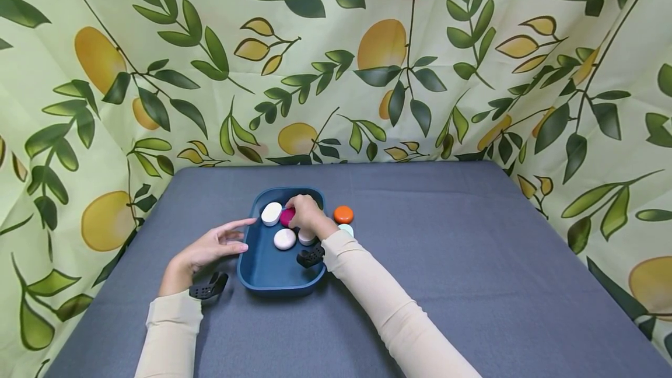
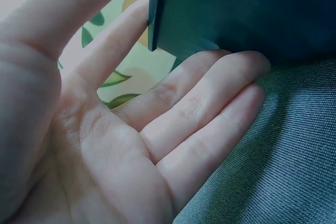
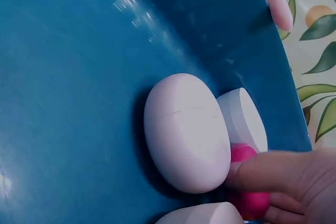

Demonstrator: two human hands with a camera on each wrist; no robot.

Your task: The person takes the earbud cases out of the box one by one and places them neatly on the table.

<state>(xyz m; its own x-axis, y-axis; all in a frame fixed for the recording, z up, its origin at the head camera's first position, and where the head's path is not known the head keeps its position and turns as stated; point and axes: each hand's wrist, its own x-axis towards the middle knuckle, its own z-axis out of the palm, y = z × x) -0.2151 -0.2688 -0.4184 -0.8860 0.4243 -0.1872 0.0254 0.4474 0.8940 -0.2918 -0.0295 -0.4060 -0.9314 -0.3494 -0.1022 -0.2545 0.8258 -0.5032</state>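
Note:
A blue tray (image 1: 268,291) with raised walls stands on the cloth, holding several smooth rounded objects. My right hand (image 1: 308,214) reaches inside and pinches a magenta rounded object (image 1: 286,217), partly hidden by the thumb and fingers. Close to it lie a white oval object with a flat face (image 1: 272,213), a pale pink pebble-shaped case (image 3: 184,135) with a thin seam, and another pale one (image 1: 306,238) under the right wrist. At the tray's left wall, my left hand (image 1: 216,245) has its fingers extended, the index fingertip at the rim; it grips nothing.
Outside the tray's right side lie an orange rounded object (image 1: 343,214) and a mint one (image 1: 346,230), partly covered by the right sleeve. Grey-blue cloth (image 1: 446,249) covers the table. A leaf-and-fruit patterned curtain (image 1: 336,92) hangs behind and at both sides.

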